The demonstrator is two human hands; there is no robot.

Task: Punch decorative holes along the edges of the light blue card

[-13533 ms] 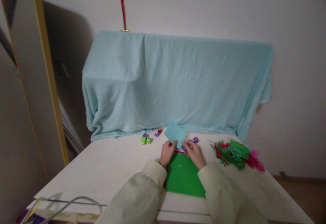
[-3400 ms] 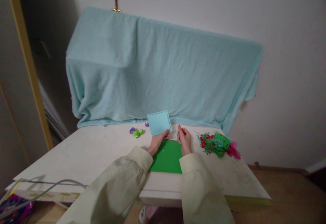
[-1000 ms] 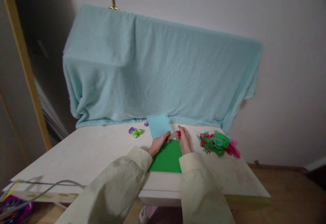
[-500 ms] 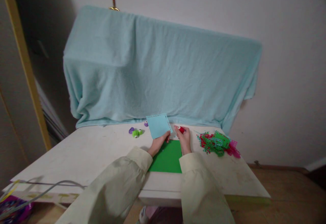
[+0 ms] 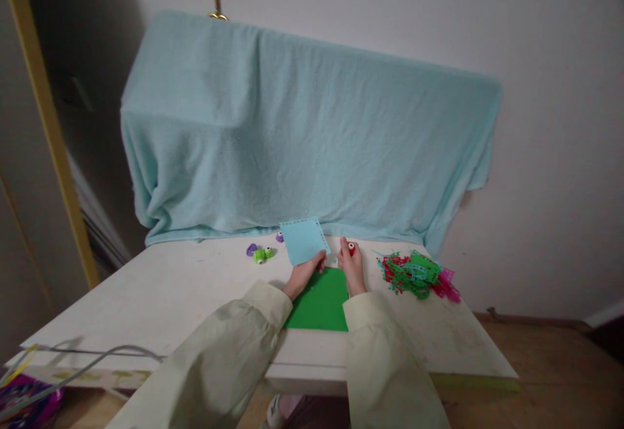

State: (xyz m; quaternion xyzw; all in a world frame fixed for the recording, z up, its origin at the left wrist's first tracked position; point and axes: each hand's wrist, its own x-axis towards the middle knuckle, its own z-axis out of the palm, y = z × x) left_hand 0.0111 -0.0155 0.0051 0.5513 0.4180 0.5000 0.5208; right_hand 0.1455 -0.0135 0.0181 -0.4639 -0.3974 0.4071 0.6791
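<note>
Just beyond the left hand [image 5: 303,276], a light-blue sheet [image 5: 304,240], holed along its far and right edges, is gripped only near its near right corner; if that pinch were slackened, the sheet could be tipped down, and if squeezed too hard, it could be creased. From the right hand [image 5: 353,266], a small red piece [image 5: 351,249] with a white eye-like spot could be dropped if the fingers were loosened, since little of it seems covered. By the left thumb and fingers, pressed together, the sheet is clamped; by the curled right fingers, the red piece is enclosed, though how tightly cannot be told. Below both hands' fingers, a green sheet [image 5: 319,302] is laid; well right of them, perforated scraps [image 5: 412,273] are heaped.
</note>
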